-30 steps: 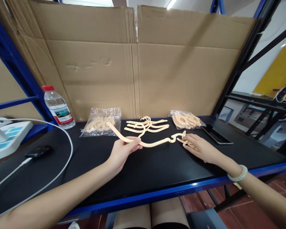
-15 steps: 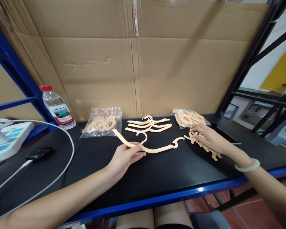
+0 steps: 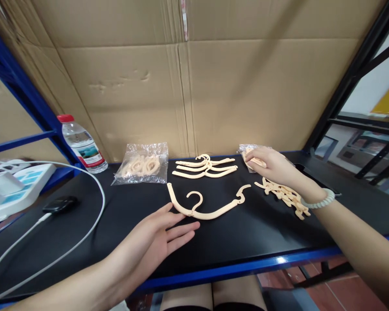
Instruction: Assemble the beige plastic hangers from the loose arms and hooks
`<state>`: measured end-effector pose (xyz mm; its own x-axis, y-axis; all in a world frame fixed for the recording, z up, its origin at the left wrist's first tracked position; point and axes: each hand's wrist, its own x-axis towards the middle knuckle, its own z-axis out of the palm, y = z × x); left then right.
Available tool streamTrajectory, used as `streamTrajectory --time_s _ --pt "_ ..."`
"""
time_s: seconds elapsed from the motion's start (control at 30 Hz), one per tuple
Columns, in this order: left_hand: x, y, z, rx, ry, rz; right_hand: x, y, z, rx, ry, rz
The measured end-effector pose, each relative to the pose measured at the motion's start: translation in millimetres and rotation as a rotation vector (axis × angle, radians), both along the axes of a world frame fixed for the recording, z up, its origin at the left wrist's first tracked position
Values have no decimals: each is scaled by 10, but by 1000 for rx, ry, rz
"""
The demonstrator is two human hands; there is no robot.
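Note:
A cream plastic hanger (image 3: 214,213) lies on the black tabletop in front of me, its hook toward the back and a small hooked clip at its right end. My left hand (image 3: 164,231) is beside its left arm, fingers spread, fingertips at the hanger's near edge. My right hand (image 3: 270,163) reaches over a clear plastic bag (image 3: 246,150) of cream parts at the back right, fingers bent down onto it; whether they grip it I cannot make out. A pile of small cream clips (image 3: 283,194) lies just below that hand. Several hangers (image 3: 205,166) lie stacked at the back middle.
Another clear bag (image 3: 142,164) of cream parts lies at the back left, near a red-capped water bottle (image 3: 84,144). A white power strip (image 3: 29,183), black adapter (image 3: 60,204) and white cable (image 3: 100,207) take up the left. A cardboard wall (image 3: 123,95) stands behind.
My left hand has let go of the hanger, which now lies flatter and closer to me. My right hand has left the clip pile and moved back onto the right bag.

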<state>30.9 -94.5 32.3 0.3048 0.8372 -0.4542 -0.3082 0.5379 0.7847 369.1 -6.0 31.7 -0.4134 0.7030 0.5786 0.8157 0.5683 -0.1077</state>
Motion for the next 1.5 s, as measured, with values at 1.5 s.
streamTrajectory --time_s 1.5 --pt "-297 977 -369 1746 1444 -507 -80 15 -333 -511 -35 223"
